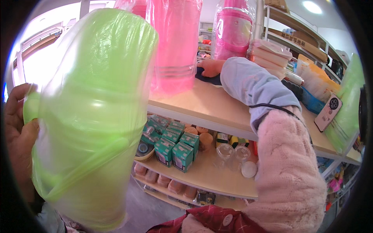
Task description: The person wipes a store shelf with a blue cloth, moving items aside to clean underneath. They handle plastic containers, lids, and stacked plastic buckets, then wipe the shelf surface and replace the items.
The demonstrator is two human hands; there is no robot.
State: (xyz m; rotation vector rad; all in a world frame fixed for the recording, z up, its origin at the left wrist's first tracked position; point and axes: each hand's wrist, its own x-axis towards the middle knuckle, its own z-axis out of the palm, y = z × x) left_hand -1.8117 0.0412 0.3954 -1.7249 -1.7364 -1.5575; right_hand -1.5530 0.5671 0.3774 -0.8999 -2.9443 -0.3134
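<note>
My left hand [22, 131] grips a light green plastic container [96, 104] in clear plastic film, by a part that sticks out at its side. The container is held up at the left, in front of the shelf. At the back of the wooden shelf board [186, 100], my right hand [212, 67] presses on a dark blue cloth [214, 79]. A tall pink plastic container [176, 52], also in film, stands just left of that hand. Behind the hand is a magenta wrapped container [234, 32].
Stacked pale pink boxes [271, 55] and a blue basket [313, 100] stand right of my arm. A phone [328, 113] leans against a green wrapped item [346, 110]. Below are teal cartons [182, 154], clear jars [225, 151] and a wicker basket [147, 155].
</note>
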